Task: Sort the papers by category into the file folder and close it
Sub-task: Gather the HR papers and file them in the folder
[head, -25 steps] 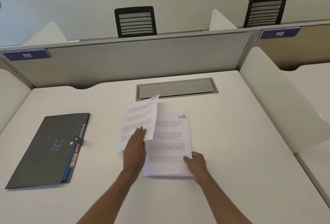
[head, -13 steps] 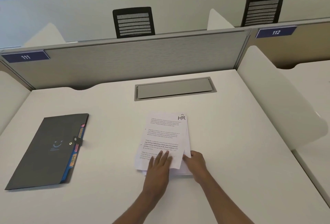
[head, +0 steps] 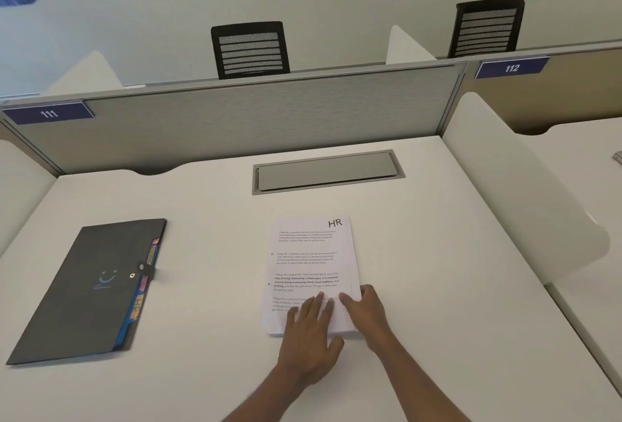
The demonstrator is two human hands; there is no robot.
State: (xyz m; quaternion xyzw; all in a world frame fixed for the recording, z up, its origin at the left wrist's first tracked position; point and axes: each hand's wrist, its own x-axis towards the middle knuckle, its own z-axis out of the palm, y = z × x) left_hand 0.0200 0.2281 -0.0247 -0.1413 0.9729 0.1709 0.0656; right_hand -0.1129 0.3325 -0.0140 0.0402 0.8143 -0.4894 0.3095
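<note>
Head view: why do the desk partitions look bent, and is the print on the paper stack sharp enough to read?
Head view: the wide-angle lens bows the partition and splays the desk edges; light is soft and even, with only a faint shadow beside the folder; on the paper stack the handwritten HR is clear, the small print too soft to read.
</note>
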